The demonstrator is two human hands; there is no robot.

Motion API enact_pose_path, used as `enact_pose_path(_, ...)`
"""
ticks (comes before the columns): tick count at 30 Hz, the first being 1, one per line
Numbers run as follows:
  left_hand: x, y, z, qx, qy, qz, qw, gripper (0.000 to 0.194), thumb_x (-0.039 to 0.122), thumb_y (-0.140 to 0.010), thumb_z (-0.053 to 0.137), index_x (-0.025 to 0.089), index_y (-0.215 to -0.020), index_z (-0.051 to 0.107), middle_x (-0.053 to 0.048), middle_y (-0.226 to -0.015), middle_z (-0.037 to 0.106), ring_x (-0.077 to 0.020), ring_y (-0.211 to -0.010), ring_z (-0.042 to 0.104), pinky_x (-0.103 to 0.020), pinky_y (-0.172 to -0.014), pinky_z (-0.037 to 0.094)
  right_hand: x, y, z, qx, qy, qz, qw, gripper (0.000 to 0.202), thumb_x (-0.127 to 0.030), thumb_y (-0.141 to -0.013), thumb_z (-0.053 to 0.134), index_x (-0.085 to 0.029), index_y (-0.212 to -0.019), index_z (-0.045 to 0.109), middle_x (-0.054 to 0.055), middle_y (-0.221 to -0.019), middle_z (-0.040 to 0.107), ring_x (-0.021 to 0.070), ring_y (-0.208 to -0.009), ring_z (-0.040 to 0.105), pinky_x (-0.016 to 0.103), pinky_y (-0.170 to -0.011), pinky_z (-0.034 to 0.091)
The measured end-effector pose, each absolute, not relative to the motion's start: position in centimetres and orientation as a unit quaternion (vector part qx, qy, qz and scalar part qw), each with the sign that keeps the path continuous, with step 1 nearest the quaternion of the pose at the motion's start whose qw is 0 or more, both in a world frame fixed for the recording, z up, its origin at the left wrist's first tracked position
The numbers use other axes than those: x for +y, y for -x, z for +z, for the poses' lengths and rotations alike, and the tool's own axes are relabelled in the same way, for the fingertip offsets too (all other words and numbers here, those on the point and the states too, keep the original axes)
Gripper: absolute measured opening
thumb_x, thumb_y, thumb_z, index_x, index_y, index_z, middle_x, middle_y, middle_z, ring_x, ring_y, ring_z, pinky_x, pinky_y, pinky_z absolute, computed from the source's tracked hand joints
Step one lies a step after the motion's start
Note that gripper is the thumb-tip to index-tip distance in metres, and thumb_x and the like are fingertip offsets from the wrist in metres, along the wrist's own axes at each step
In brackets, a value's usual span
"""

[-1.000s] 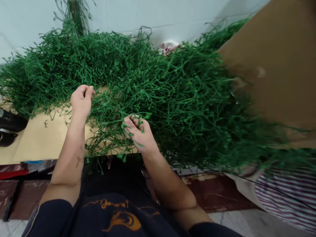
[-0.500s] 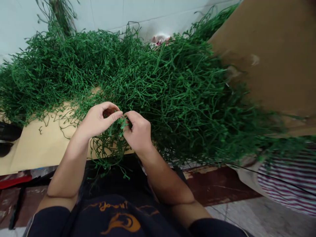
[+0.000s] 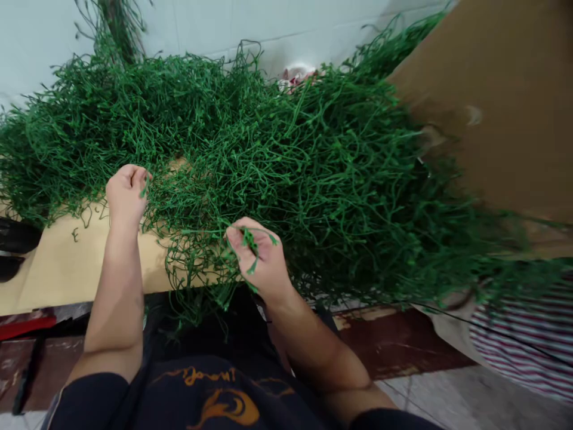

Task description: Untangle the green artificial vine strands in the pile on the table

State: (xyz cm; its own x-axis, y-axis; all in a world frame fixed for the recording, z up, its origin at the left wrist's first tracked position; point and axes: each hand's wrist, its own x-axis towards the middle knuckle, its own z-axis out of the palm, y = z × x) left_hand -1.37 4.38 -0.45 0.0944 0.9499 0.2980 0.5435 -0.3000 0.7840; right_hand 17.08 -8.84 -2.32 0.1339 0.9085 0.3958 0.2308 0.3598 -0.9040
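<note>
A large tangled heap of green plastic stems (image 3: 313, 155) with small forked tips spreads across the table. My left hand (image 3: 128, 191) is closed at the left part of the heap, with a small green piece showing at its fingertips. My right hand (image 3: 259, 251) is curled around a few green stems (image 3: 250, 242), whose forked ends stick out between thumb and fingers. Below and left of that hand, a looser bunch of stems (image 3: 192, 263) hangs over the table's front edge.
Tan cardboard (image 3: 67, 257) covers the table in front. A big brown cardboard sheet (image 3: 501, 107) stands at the right. Black objects (image 3: 15, 245) sit at the left edge, a red item (image 3: 27, 327) below. Striped cloth (image 3: 523, 340) shows at lower right. A white wall (image 3: 201, 27) is behind.
My hands, close together before, are now apart. The left has moved left and up to the heap; the right has shifted slightly right and down, turning so its stems show.
</note>
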Motion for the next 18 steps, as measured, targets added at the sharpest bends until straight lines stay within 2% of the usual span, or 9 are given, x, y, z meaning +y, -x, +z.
enact_pose_path(3,4.9,0.9,-0.2,0.552,-0.708,0.411,0.159,0.011,0.021,-0.077,0.056,0.016,-0.081,0.064,0.000,-0.074,0.061,-0.0124,-0.070,0.054,-0.028,-0.074,0.041,-8.0,-17.4,-2.6,-0.573,0.514,0.286,0.571,0.026,-0.032,-0.084,0.047,-0.018,-0.062,0.043,-0.003,-0.055,0.039,0.0072,-0.053,0.039,0.021,-0.053,0.034)
enact_pose_path(5,4.4,-0.2,-0.1,0.520,-0.734,0.410,0.152,0.024,0.026,-0.071,0.065,0.017,-0.094,0.064,-0.004,-0.095,0.064,-0.0181,-0.091,0.057,-0.032,-0.088,0.042,-7.4,-17.6,-2.9,-0.572,0.518,0.280,0.571,0.025,-0.033,-0.083,0.048,-0.019,-0.063,0.043,-0.002,-0.059,0.043,0.0082,-0.058,0.042,0.022,-0.058,0.037)
enact_pose_path(7,3.2,-1.4,0.2,0.492,-0.738,0.429,0.172,0.034,0.033,-0.072,0.065,0.018,-0.102,0.062,-0.007,-0.106,0.062,-0.0205,-0.103,0.055,-0.033,-0.094,0.040,-7.1,-17.7,-3.2,-0.571,0.522,0.276,0.571,0.024,-0.032,-0.083,0.048,-0.019,-0.065,0.043,-0.001,-0.061,0.044,0.0087,-0.059,0.043,0.023,-0.059,0.037)
enact_pose_path(10,0.5,-3.0,0.5,0.428,-0.758,0.395,0.294,0.034,0.043,-0.080,0.054,0.016,-0.100,0.063,-0.007,-0.102,0.064,-0.0192,-0.099,0.058,-0.033,-0.089,0.044,-6.9,-17.8,-3.3,-0.569,0.524,0.272,0.572,0.023,-0.031,-0.083,0.047,-0.018,-0.065,0.044,-0.001,-0.059,0.043,0.0085,-0.057,0.041,0.023,-0.058,0.036)
enact_pose_path(12,-1.1,-3.8,0.3,0.387,-0.777,0.335,0.366,0.031,0.042,-0.078,0.056,0.015,-0.091,0.065,-0.007,-0.092,0.067,-0.0181,-0.089,0.061,-0.031,-0.082,0.047,-6.8,-17.8,-3.4,-0.572,0.513,0.277,0.576,0.020,-0.030,-0.084,0.047,-0.018,-0.067,0.046,-0.001,-0.062,0.046,0.0090,-0.060,0.044,0.023,-0.060,0.037)
enact_pose_path(15,-2.2,-4.5,-0.3,0.398,-0.764,0.340,0.377,0.022,0.034,-0.078,0.056,0.015,-0.081,0.067,-0.005,-0.081,0.068,-0.0163,-0.078,0.061,-0.029,-0.077,0.048,-6.8,-17.6,-3.4,-0.571,0.500,0.305,0.575,0.018,-0.031,-0.083,0.049,-0.017,-0.070,0.048,-0.001,-0.064,0.046,0.0084,-0.061,0.043,0.023,-0.060,0.037)
enact_pose_path(18,-2.0,-4.6,-1.0,0.420,-0.757,0.373,0.334,0.021,0.027,-0.082,0.050,0.016,-0.079,0.068,-0.005,-0.084,0.070,-0.0159,-0.081,0.062,-0.028,-0.078,0.047,-6.9,-17.3,-3.2,-0.555,0.475,0.383,0.566,0.024,-0.037,-0.081,0.052,-0.017,-0.069,0.045,-0.005,-0.058,0.036,0.0057,-0.053,0.033,0.022,-0.052,0.031)
